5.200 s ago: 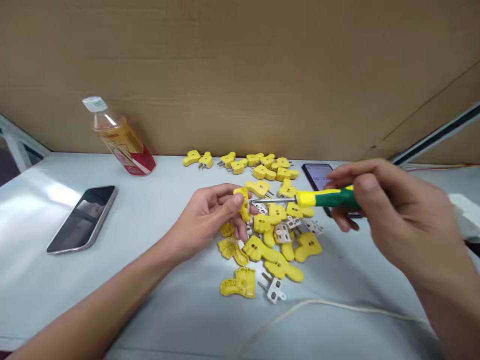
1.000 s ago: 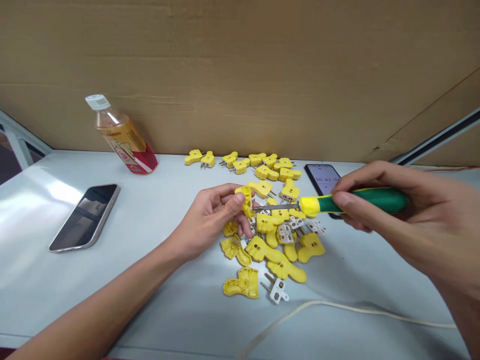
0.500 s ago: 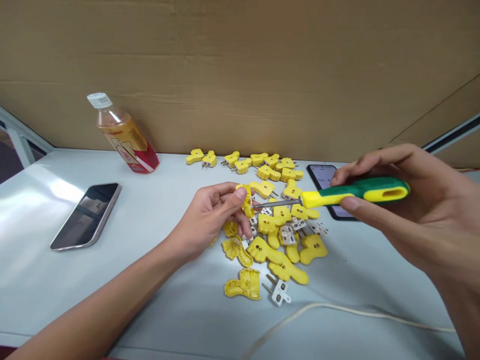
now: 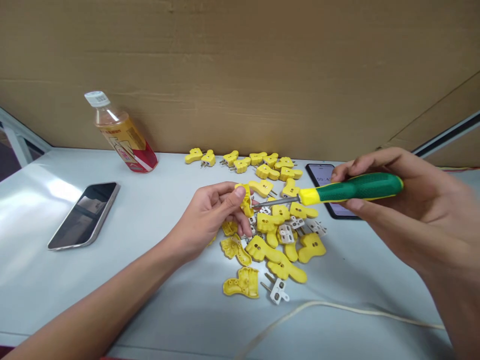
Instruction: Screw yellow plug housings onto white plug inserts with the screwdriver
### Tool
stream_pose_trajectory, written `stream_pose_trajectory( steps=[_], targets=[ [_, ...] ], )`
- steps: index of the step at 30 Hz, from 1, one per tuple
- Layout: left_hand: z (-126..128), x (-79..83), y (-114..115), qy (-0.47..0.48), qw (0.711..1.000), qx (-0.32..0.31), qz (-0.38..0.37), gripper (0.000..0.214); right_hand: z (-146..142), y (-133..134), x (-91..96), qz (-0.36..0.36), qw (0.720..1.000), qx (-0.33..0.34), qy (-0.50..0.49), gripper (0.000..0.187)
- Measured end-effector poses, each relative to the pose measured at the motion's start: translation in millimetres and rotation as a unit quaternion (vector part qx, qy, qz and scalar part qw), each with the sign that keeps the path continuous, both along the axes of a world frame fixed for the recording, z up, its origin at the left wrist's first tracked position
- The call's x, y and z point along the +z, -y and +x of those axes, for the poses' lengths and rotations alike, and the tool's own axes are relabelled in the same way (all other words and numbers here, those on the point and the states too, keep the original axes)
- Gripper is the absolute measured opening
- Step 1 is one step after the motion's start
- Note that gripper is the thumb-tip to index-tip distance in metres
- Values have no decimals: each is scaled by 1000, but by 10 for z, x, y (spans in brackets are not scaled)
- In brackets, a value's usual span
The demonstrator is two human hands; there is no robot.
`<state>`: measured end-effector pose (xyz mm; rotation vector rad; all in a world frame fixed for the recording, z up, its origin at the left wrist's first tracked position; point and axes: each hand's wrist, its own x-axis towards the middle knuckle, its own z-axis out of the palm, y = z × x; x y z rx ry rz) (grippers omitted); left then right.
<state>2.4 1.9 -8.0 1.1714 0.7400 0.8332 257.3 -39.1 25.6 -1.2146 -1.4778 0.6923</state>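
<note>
My left hand (image 4: 210, 217) pinches a small yellow plug (image 4: 245, 199) between thumb and fingers, just above a heap of yellow plug shells and white pin inserts (image 4: 279, 245). My right hand (image 4: 408, 215) grips the green and yellow handle of a screwdriver (image 4: 348, 190). Its metal shaft (image 4: 275, 202) points left and the tip meets the held plug. A row of closed yellow plugs (image 4: 258, 165) lies further back by the cardboard wall.
A drink bottle (image 4: 122, 135) leans at the back left. One phone (image 4: 84, 214) lies face up on the left, another phone (image 4: 326, 177) sits behind the screwdriver. A pale cable (image 4: 337, 309) runs across the white table (image 4: 150, 280) near me.
The screwdriver handle has turned in my right hand, its yellow slotted side rolling out of sight. The plug stays pinched in my left hand at the same spot.
</note>
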Motion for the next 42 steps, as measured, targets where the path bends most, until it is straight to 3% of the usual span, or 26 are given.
stream_pose_trajectory(
  steps=[5,13,18,21,24,27,30,37,42],
  targets=[
    [19,-42,2,10,1000,-8,-19,43,-84,-35,-70,11,997,-75,24,21],
    [29,-18,28,68,994,-17,-84,46,-160,-96,23,-44,976,-92,-195,42],
    [36,8,20,94,984,-35,-146,42,-178,-129,67,-25,969,-113,-217,38],
    [36,8,31,110,975,-57,-186,40,-188,-78,47,15,983,-42,-176,26],
    [41,2,61,104,971,-73,-203,40,-250,1,52,-7,998,44,-53,15],
    [54,-6,93,93,973,-77,-196,40,-378,50,69,-48,989,88,105,16],
    [62,-8,108,95,975,-88,-178,40,-504,58,54,-38,976,108,187,18],
    [61,-30,113,89,981,-98,-142,42,-550,39,-21,-41,971,127,201,25],
    [69,-56,107,87,981,-97,-141,43,-547,37,-33,-56,974,110,190,16]
  ],
)
